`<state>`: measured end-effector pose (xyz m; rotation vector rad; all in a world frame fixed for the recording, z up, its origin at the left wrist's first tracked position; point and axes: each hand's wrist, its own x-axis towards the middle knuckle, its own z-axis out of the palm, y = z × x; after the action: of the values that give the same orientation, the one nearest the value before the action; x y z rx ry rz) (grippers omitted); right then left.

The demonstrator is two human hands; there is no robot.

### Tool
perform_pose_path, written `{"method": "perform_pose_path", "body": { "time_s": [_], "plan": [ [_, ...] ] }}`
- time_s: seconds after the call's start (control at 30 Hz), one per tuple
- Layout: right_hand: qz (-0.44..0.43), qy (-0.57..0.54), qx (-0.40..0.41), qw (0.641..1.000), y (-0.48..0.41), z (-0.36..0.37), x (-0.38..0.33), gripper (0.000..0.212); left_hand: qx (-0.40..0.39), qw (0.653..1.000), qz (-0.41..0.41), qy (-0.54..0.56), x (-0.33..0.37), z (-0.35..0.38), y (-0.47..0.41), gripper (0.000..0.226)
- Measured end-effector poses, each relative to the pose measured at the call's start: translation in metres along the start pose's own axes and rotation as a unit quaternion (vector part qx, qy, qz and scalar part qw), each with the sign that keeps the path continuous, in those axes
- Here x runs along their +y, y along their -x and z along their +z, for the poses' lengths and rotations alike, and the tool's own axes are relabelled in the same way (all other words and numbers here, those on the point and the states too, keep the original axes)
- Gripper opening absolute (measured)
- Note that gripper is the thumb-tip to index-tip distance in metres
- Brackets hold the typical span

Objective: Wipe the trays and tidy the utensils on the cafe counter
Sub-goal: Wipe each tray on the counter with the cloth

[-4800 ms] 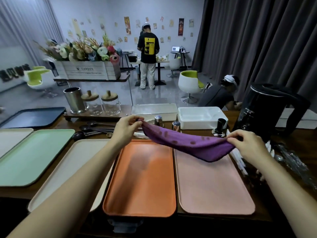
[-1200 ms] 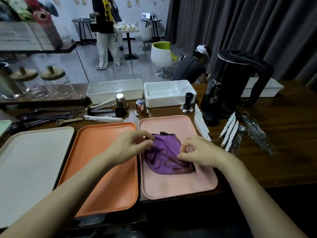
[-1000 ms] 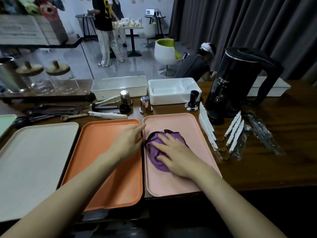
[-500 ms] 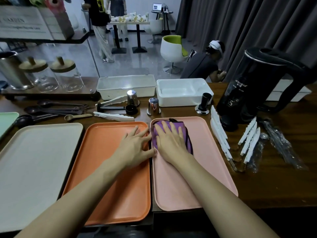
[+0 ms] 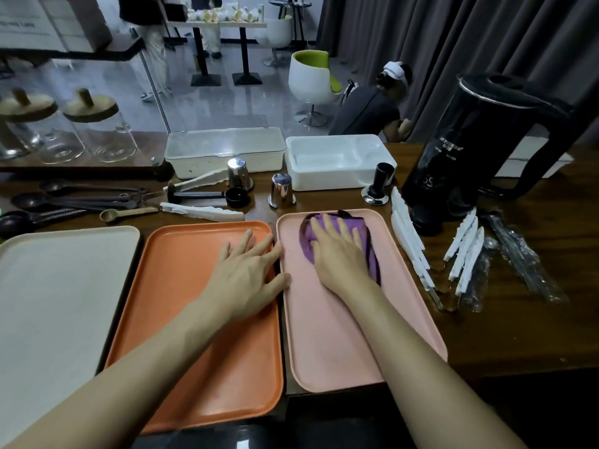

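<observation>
Your right hand (image 5: 337,254) lies palm down on the purple cloth (image 5: 308,241). Its fingers are straight and spread, pressing the cloth flat rather than gripping it. The cloth is bunched at the far end of the pink tray (image 5: 327,335), close to the far rim and a little left of its middle. That tray sits lengthwise at the near edge of the counter (image 5: 518,335).

Your left hand (image 5: 249,273) rests flat on the orange tray (image 5: 194,254) and holds nothing. Its fingers are splayed toward the tray's far right corner, and the thumb lies along the seam where the orange and pink trays meet. A cream tray (image 5: 58,286) lies just left of the orange one.

Beyond the trays, toward the far left of the counter, lie dark spoons (image 5: 81,202), a wooden spoon (image 5: 126,213) and a black scoop (image 5: 210,197). Two metal cups (image 5: 240,178) stand near the middle. Behind them are a lidded box (image 5: 223,150) and an open white box (image 5: 337,160), side by side at the far edge.

A black kettle (image 5: 479,150) stands toward the far right corner. White paper packets (image 5: 408,241) lie just beside the pink tray's right rim, more packets (image 5: 463,251) lie farther right, and clear wrapped ones (image 5: 518,254) are beyond those. Two glass jars (image 5: 100,131) with wooden lids stand at the far left.
</observation>
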<state>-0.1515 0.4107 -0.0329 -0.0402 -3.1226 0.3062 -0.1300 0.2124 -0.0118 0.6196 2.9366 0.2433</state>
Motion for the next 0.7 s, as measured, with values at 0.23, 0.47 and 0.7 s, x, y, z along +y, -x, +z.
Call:
{"method": "perform_pose_path", "body": {
  "time_s": [0.23,0.47,0.7],
  "plan": [
    [-0.042,-0.020,-0.019,0.999,0.056,-0.005,0.013,0.055,-0.011,0.999,-0.002,-0.031,0.007,-0.003,0.003,0.064],
    [0.022,-0.010,-0.026,0.999,0.063,-0.008,0.033,0.054,-0.018,0.995,0.073,-0.064,0.011,-0.006,-0.002,0.065],
    [0.026,-0.040,-0.038,0.998,0.105,-0.012,-0.005,0.056,-0.113,0.984,0.052,-0.125,0.020,-0.012,-0.021,0.078]
  ]
}}
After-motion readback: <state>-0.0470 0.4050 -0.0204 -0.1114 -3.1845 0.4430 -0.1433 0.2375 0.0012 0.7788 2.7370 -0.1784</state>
